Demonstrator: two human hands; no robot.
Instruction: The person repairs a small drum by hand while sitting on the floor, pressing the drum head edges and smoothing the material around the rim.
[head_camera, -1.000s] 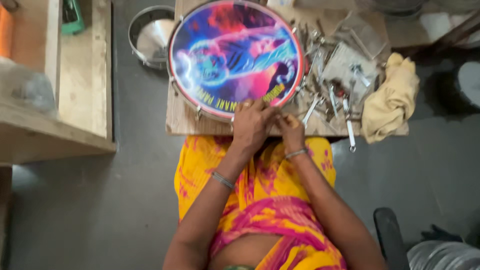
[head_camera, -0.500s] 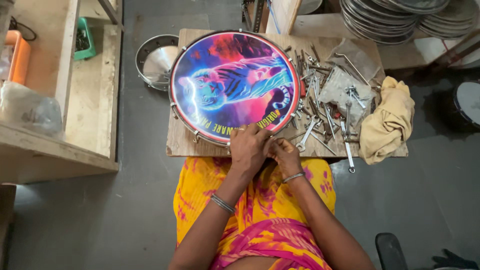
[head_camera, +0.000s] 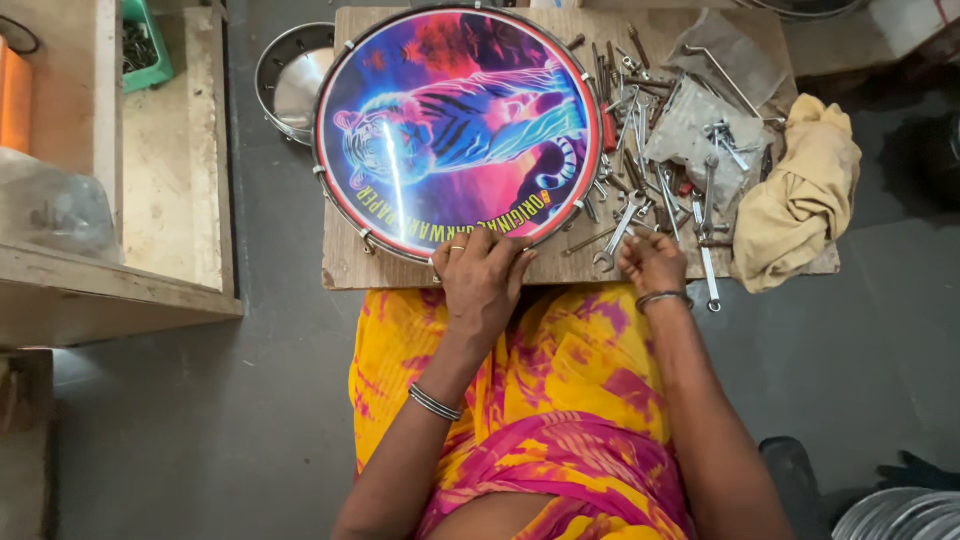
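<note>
The hands are coming apart: the right hand (head_camera: 652, 262), earlier pressed beside the left hand (head_camera: 483, 278) at the drum (head_camera: 457, 130) rim, is now sitting off to the side by a wrench (head_camera: 616, 236). The left is staying on the near rim.

Left hand (head_camera: 482, 275) on drum (head_camera: 455, 130), spanners (head_camera: 640, 190) beside

Yellow and pink patterned garment (head_camera: 560, 400); metal bangles on both wrists; ring on left hand (head_camera: 482, 278).

Drum (head_camera: 455, 125) on board (head_camera: 345, 265), spanners (head_camera: 650, 150) right, cloth (head_camera: 800, 195) beyond
</note>
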